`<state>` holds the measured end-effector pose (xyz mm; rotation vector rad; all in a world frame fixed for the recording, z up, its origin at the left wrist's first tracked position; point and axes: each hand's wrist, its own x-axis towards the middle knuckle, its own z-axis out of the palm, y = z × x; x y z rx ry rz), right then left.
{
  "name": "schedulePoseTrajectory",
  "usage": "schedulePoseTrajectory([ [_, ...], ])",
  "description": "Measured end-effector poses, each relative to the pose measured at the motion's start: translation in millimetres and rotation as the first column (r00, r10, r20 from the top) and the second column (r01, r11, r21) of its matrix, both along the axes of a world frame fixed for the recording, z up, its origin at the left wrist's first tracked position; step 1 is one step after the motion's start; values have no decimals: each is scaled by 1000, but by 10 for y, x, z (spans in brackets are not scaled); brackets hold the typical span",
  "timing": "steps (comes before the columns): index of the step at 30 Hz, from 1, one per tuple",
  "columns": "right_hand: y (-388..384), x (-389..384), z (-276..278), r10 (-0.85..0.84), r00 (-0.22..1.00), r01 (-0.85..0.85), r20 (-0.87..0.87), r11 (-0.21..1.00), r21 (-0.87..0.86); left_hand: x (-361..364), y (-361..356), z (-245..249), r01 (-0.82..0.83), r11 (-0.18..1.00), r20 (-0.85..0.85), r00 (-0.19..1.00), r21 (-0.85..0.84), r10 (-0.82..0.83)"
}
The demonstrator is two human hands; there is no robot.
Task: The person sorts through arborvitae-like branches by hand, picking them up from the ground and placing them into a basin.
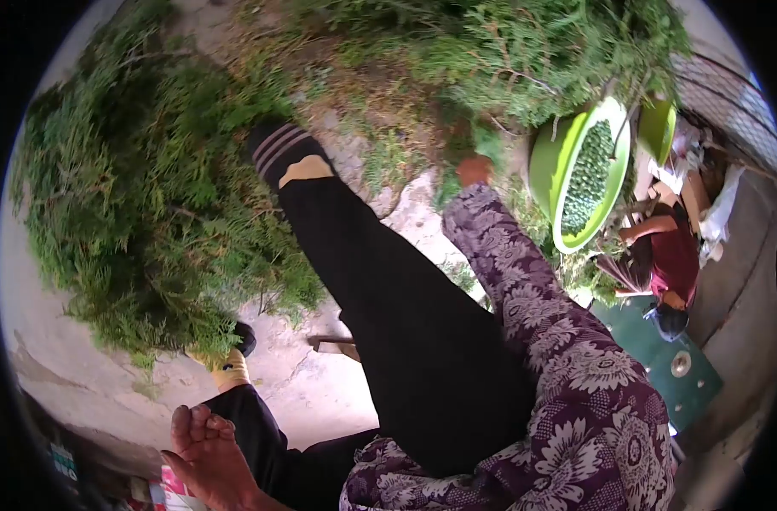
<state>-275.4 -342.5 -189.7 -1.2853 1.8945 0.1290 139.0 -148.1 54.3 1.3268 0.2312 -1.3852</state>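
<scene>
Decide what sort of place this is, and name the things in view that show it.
Probably an outdoor yard used for sorting a harvest: heaps of green plants lie on bare concrete ground, a green basin holds small green pods, and another person sits nearby.

Feathery green plant stalks [525, 51] lie heaped in a loose pile.

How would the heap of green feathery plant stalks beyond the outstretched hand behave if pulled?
Probably floppy and light: the heap of green feathery plant stalks shows thin stems and fine foliage. Stalks look tangled, so a tug from the right hand would likely drag neighbours along.
</scene>
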Motion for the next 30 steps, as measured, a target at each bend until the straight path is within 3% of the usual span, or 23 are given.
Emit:
schedulePoseTrajectory([
  [3,4,311,158,-98,978,130,186,976,-172,-45,-23,-73,34,999,-24,999,-15,-34],
  [7,147,446,507,-179,913,288,367,919,-269,-53,79,-215,76,996,-77,994,49,-72],
  [9,208,277,637,-513,713,616,477,784,-78,-45,128,-274,78,994,-81,994,76,-72],
  [11,339,-205,542,-631,660,719,408,688,-99,-74,98,-279,77,992,-61,996,98,-71],
  [12,462,-535,422,-609,748,661,265,719,-214,-89,88,-285,77,990,-43,996,118,-72],
  [13,526,-704,484,-562,827,538,-16,798,-272,-98,81,-292,83,989,-46,996,119,-78],
  [14,814,-1263,159,-527,832,471,-172,836,-283,-110,70,-300,110,988,-43,993,109,-106],
  [15,992,-1547,102,-453,759,409,-467,890,-199,-122,57,-308,135,986,-37,991,100,-132],
  [17,1439,-2102,-41,-527,559,590,-641,795,-139,-166,47,-357,133,978,-27,991,160,-131],
  [18,1793,-2533,-283,-581,490,630,-650,751,-197,-192,53,-380,127,968,-18,992,216,-126],
  [20,1897,-2559,-122,-704,378,801,-601,574,-169,-210,99,-453,143,953,-21,990,268,-142],
  [21,1879,-2587,-95,-699,381,802,-605,576,-160,-212,119,-483,157,937,-28,987,311,-156],
  [24,1781,-2739,-78,-468,722,565,-510,824,45,-243,139,-540,178,902,-28,983,394,-181],
  [26,1724,-2838,-82,-266,879,348,-396,925,152,-253,109,-544,192,901,-30,980,388,-196],
  [28,1643,-2899,-110,-44,968,100,-246,970,219,-261,63,-531,205,902,-28,977,379,-210],
  [30,1535,-2878,-92,182,980,-158,-82,959,235,-265,25,-513,206,906,-3,975,371,-220],
])
